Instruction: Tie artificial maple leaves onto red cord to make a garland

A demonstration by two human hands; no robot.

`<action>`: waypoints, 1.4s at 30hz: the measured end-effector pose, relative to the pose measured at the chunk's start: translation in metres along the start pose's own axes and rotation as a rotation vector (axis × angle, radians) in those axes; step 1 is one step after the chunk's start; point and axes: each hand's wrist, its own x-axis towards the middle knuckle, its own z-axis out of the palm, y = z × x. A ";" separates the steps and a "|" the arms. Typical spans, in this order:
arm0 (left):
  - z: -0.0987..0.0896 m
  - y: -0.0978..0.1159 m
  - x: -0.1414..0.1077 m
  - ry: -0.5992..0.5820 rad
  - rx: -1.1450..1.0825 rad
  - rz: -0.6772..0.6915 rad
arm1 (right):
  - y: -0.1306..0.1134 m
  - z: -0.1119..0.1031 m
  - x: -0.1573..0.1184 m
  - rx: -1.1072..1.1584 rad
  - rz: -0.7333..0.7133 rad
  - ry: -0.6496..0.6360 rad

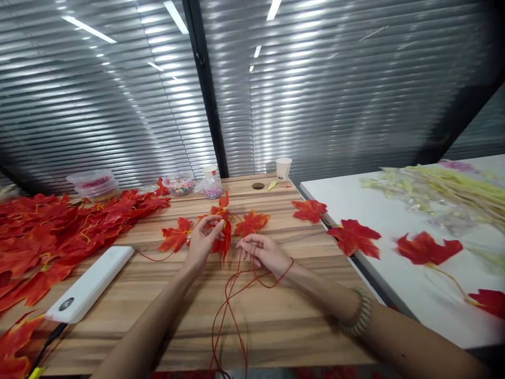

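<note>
My left hand [205,237] is closed in a pinch on a red artificial maple leaf [224,243] above the wooden table. To its right, my right hand [262,251] pinches a thin red cord [239,268], which also loops over the wrist. Long strands of the cord hang in loose coils down to the table's front edge. Another orange-red leaf [252,223] lies just beyond my right hand, and one more leaf [176,235] is left of my left hand. The exact spot where cord meets leaf is hidden by my fingers.
A heap of red leaves [79,226] covers the table's left side, beside a white power bank [92,284]. Bead tubs [179,184] and a paper cup [283,168] stand at the back. More leaves [355,238] lie right, across the gap to a white table [335,192].
</note>
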 end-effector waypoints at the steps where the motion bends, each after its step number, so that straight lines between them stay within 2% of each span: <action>1: 0.000 0.001 0.000 0.003 -0.019 0.003 | 0.000 0.000 0.000 -0.002 0.001 0.007; 4: 0.000 0.005 -0.003 -0.087 -0.042 -0.041 | -0.001 -0.001 0.000 0.008 -0.014 0.024; 9: 0.000 0.011 -0.011 -0.539 0.105 -0.208 | -0.001 -0.003 0.001 0.048 -0.031 0.044; 11: 0.000 0.012 -0.014 -0.661 0.166 -0.265 | -0.002 -0.005 0.002 0.080 -0.030 0.063; 16: -0.001 0.015 -0.017 -0.814 0.203 -0.336 | -0.006 -0.006 0.001 0.133 -0.017 0.111; 22: -0.004 0.015 -0.015 -0.827 0.160 -0.338 | -0.010 -0.008 0.001 0.197 -0.021 0.183; 28: -0.003 0.014 -0.014 -0.779 0.093 -0.320 | -0.011 -0.010 0.003 0.249 -0.053 0.218; 34: -0.004 0.015 -0.013 -0.651 0.054 -0.241 | -0.007 -0.005 0.000 0.164 -0.035 0.151; 42: -0.003 0.005 -0.010 -0.644 0.005 -0.172 | -0.007 0.000 -0.002 0.127 -0.058 0.121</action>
